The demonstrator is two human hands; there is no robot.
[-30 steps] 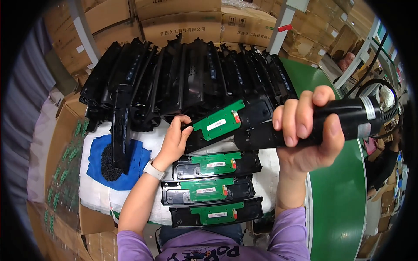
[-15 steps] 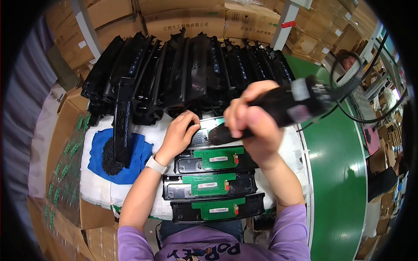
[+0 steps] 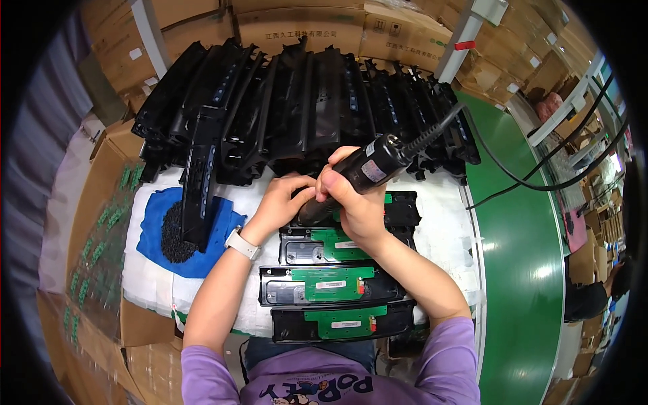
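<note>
My right hand (image 3: 361, 206) is wrapped round a black corded electric screwdriver (image 3: 375, 164), its nose slanting down to the left over the farthest black plastic panel (image 3: 406, 209). Beside that nose, my left hand (image 3: 278, 206) has its thumb and fingers drawn together at the panel's left end; whatever they hold is hidden. The two hands meet or nearly meet there. Closer to me lie three more black panels in a row: one partly under my right wrist (image 3: 305, 251), a middle one (image 3: 283, 291) and the nearest (image 3: 290, 329). Each carries a green circuit board (image 3: 331, 285).
Many black plastic housings (image 3: 290, 108) stand packed along the back. At left, a blue cloth (image 3: 154, 233) holds a heap of small black screws (image 3: 177, 236), with one long housing (image 3: 199, 189) leaning over it. A green conveyor belt (image 3: 520, 270) runs at right; the screwdriver's cable loops above it.
My right hand has tipped the screwdriver steeper and brought its nose left, to the fingers of my left hand. The left hand stays at the farthest panel. The whole view has shifted slightly.
</note>
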